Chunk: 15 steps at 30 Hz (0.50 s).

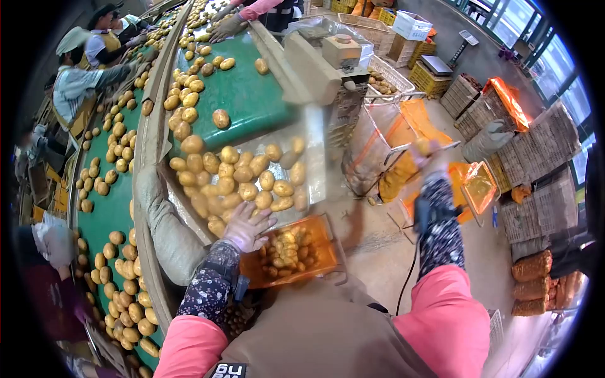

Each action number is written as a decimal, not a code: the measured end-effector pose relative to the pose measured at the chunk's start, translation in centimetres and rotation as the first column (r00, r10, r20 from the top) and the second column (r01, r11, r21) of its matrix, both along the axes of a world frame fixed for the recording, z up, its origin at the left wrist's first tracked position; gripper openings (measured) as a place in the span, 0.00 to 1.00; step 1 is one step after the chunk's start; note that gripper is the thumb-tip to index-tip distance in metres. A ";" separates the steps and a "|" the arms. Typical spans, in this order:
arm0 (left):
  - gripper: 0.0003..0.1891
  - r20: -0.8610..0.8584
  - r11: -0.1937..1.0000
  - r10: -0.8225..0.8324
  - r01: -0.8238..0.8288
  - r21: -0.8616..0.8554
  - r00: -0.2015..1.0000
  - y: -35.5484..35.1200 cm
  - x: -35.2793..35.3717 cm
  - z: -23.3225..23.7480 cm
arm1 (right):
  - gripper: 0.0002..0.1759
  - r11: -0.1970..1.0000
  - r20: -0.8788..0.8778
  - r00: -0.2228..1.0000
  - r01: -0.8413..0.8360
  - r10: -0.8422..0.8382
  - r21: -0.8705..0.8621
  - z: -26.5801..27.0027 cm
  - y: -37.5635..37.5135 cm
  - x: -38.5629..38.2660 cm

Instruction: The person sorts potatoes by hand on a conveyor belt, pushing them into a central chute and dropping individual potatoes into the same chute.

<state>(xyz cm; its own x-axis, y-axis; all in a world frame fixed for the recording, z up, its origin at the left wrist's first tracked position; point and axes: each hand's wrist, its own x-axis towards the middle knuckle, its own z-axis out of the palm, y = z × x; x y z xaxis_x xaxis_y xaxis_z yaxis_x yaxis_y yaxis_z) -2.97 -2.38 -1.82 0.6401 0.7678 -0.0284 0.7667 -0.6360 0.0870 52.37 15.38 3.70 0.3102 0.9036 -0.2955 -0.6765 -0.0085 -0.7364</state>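
My left hand [247, 228] is open, its fingers spread at the near edge of a metal tray [318, 160] full of potatoes [243, 174]. Just below that hand hangs an orange mesh bag [324, 249], open at the top, with potatoes inside. Stretched far out to the right, my right hand [433, 161] is smeared by motion. A yellowish potato [423, 147] shows at its fingers. Under and beside this hand are orange mesh bags [479, 186] held open on metal frames.
A green conveyor belt [252, 94] carries potatoes to the tray. Another belt [101, 217] runs along the left, with co-workers [79, 85] beside it. Stacked crates [539, 145] and filled orange sacks [531, 288] line the right. A large white sack [372, 145] stands ahead.
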 end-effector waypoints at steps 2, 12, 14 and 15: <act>0.30 0.019 1.000 0.007 -0.007 -0.003 1.000 -0.2 -0.1 0.1 | 0.21 0.969 0.298 0.947 0.046 -0.120 0.244 1.9 4.1 6.8; 0.27 0.098 0.999 0.009 -0.012 0.034 0.995 -0.1 -0.6 -1.8 | 0.31 0.568 0.609 0.377 -0.809 0.698 -0.151 5.6 -3.5 -28.0; 0.27 0.133 0.999 -0.004 -0.002 0.044 0.991 0.0 -0.8 -1.7 | 0.33 0.468 0.763 0.059 -0.820 0.643 -0.331 5.1 -5.8 -33.1; 0.26 0.157 0.997 0.024 -0.034 0.064 0.987 -0.2 -0.7 -1.3 | 0.35 0.502 0.819 0.035 -0.804 0.573 -0.318 2.8 -6.1 -35.0</act>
